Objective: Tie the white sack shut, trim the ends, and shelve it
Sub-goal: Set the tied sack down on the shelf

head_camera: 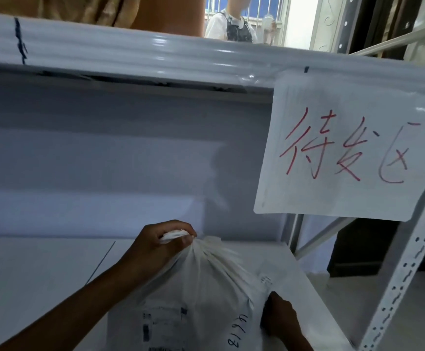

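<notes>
The white sack (201, 290) stands on the white shelf board (41, 269) at the bottom centre, its neck gathered and bound with a pale tie (212, 241). Printed labels and handwritten digits show on its front. My left hand (160, 245) is shut on the bunched neck at the top of the sack. Low on the sack's right side, my right hand (281, 319) presses or grips the fabric; its fingers are partly hidden behind the sack.
A white metal shelf beam (155, 54) runs overhead. A paper sign with red handwriting (345, 148) hangs at the right. The perforated shelf upright (409, 269) slants down the right side. A person (231, 24) stands beyond the shelving.
</notes>
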